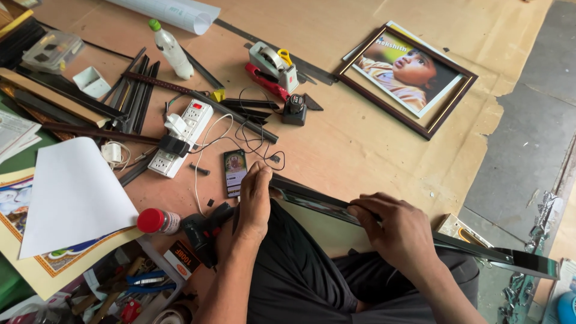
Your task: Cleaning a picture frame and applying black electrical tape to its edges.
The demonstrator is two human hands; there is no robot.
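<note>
**Q:** What does each hand hold, and how much of it shows?

**A:** The left hand [255, 201] has its fingers pressed together, the tips pinching the near end of a long dark frame strip [318, 201]. The right hand [393, 231] lies curled over the same strip further along, fingers folded onto its top edge. The strip runs on past the right hand, passes beside a small wooden block [459, 228], and ends at a glossy tip [537, 264] near the picture's edge. The stretch under the right palm is hidden.

**Q:** What lies about the hands?

**A:** Just beyond the left fingertips a phone [234, 172] lies face up on the brown surface [360, 138]; its screen is too small to make out. Left of the left wrist sits a dark power tool [204, 231], partly covered by the forearm, and further left a red-capped bottle [157, 221] lies on its side. Beyond the phone are a white power strip [180, 138] and tangled thin cables. Well beyond the right hand rests a framed photograph [407, 78].

**Q:** What is cut off?

**A:** A white sheet [72, 195] covers most of a printed picture at far left. The tools at the lower left are jumbled and hard to tell apart.
</note>
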